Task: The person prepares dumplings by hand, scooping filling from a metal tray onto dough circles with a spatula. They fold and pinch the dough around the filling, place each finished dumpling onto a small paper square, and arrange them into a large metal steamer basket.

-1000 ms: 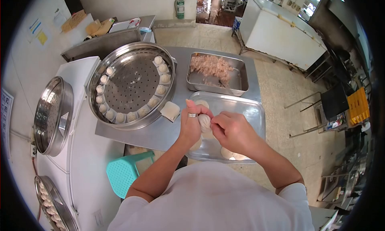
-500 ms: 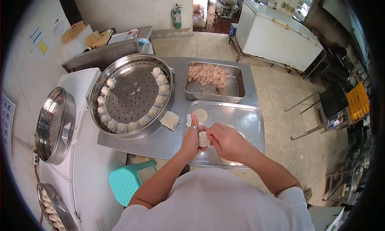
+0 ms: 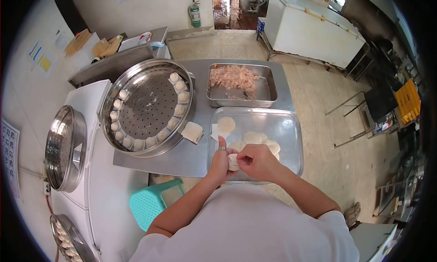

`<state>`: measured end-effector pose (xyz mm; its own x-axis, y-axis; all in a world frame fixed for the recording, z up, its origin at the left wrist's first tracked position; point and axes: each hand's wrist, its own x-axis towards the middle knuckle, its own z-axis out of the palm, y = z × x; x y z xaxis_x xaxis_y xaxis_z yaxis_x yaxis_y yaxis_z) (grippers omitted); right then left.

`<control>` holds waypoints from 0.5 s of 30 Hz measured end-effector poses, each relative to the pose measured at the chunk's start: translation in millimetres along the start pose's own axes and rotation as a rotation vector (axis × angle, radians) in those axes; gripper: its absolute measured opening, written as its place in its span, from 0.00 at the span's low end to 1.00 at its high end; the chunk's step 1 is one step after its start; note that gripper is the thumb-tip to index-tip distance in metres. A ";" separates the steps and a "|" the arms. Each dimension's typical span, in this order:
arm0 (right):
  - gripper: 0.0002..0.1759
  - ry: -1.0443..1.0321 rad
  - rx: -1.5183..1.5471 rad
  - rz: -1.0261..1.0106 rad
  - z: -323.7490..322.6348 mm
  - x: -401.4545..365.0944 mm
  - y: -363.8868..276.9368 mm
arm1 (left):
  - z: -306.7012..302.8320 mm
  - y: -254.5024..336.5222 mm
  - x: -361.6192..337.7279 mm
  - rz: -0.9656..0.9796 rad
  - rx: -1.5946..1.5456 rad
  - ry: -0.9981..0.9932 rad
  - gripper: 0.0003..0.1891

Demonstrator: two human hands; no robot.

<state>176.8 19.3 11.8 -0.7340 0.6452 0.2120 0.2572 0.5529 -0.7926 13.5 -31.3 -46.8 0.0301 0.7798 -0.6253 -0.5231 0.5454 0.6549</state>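
A pleated, filled dough bun (image 3: 233,162) sits cupped in my left hand (image 3: 220,165), its thumb with a ring pointing up. The fingers of my right hand (image 3: 257,162) are pinched at the bun's top edge. Both hands are over the near part of a metal tray (image 3: 289,134), where several flat dough rounds (image 3: 255,137) lie, with one more dough round (image 3: 226,124) on its left side. Behind the tray stands a deep pan (image 3: 218,101) of minced filling (image 3: 233,77). A large perforated steamer tray (image 3: 150,103) on the left has shaped buns around its rim.
A stack of paper squares (image 3: 192,132) lies between steamer and tray. Two more steamer trays, one upright (image 3: 66,148) and one holding buns (image 3: 68,241), are at the left. A turquoise stool (image 3: 148,207) stands below the table's edge. A white chest freezer (image 3: 314,34) is at the back right.
My hands have shifted slightly down and right with the bun, uncovering more dough rounds. My right hand still pinches the bun. The camera view has tilted a little.
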 end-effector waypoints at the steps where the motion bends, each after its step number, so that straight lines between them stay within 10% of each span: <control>1: 0.03 0.008 0.011 0.004 -0.4 0.2 1.1 | 2.3 2.4 -4.4 -0.020 0.000 -0.004 0.48; 15: 0.05 0.106 0.253 0.251 8.6 -3.9 -11.6 | -2.1 -18.8 0.5 0.413 0.179 0.059 0.46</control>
<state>171.2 5.8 15.2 -0.5949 0.8028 0.0403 0.2480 0.2310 -0.9408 21.6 -41.9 -60.3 -0.2014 0.9271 -0.3161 -0.3253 0.2411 0.9143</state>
